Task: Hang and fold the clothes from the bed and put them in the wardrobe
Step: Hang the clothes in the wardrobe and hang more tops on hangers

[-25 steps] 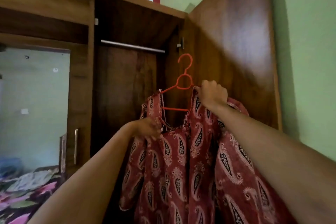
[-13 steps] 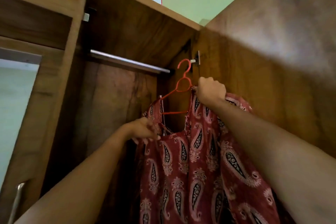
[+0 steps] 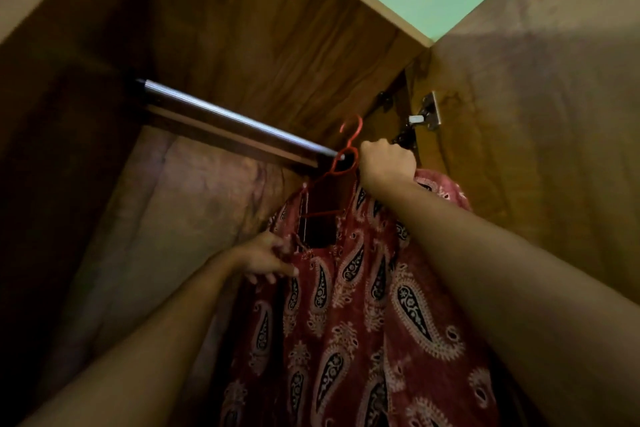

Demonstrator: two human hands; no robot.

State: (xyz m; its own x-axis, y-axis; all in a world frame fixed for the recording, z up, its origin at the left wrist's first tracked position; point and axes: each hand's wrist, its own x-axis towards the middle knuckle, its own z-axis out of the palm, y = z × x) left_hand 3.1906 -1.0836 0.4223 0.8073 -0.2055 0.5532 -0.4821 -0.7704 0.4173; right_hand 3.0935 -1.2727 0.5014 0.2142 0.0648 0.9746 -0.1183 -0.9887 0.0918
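The wardrobe is faced in brown wood grain, smooth and dully matt inside, while a soft sheen is shown on its door. The rail and hinge are made of bright, polished metal. The red hanger looks like smooth plastic. The garment is made of thin matt cloth, printed in paisley.

No legible writing anywhere in view

The paisley-print garment, red hanger, wardrobe panels and metal rail show no letters, numbers, labels or brand marks.
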